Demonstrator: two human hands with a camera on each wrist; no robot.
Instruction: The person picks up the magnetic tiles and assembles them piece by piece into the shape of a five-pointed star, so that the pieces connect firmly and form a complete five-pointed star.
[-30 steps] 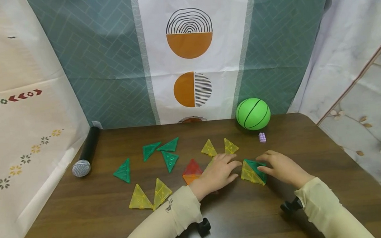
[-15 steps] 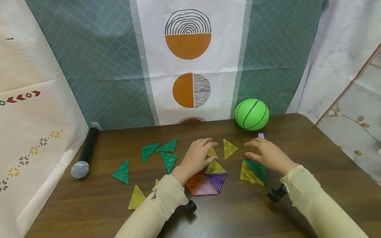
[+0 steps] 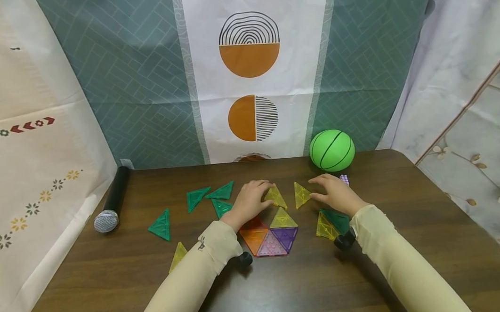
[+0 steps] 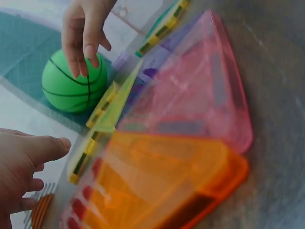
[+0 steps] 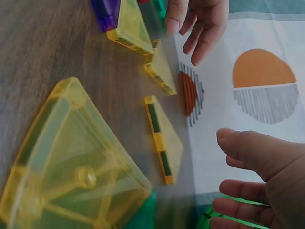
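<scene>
My left hand (image 3: pixel 249 202) is beside a yellow triangular magnetic tile (image 3: pixel 276 198), thumb and fingers apart. Facing it, my right hand (image 3: pixel 336 192) has its fingertips right at another yellow magnetic tile (image 3: pixel 301 195); the right wrist view shows nothing between thumb and fingers. Below them lies a fan of joined triangular tiles: an orange tile (image 3: pixel 252 238), a pink tile (image 3: pixel 271 245), a purple tile (image 3: pixel 286 237), a yellow tile (image 3: pixel 282 219) and a red tile (image 3: pixel 257 222) partly hidden by my left wrist. A green-yellow tile pair (image 3: pixel 327 226) sits under my right wrist.
Several green triangular tiles (image 3: pixel 160 225) lie at the left of the wooden table (image 3: pixel 91 287), and a yellow tile (image 3: pixel 178 257) shows beside my left sleeve. A black microphone (image 3: pixel 113 201) rests farther left. A green ball (image 3: pixel 332 150) and a purple toy brick (image 3: pixel 344 179) are at the back right.
My left hand has moved left and back, off the joined tiles, to the rear yellow tile. My right hand has left the green-yellow pair and moved back and left to the other yellow tile.
</scene>
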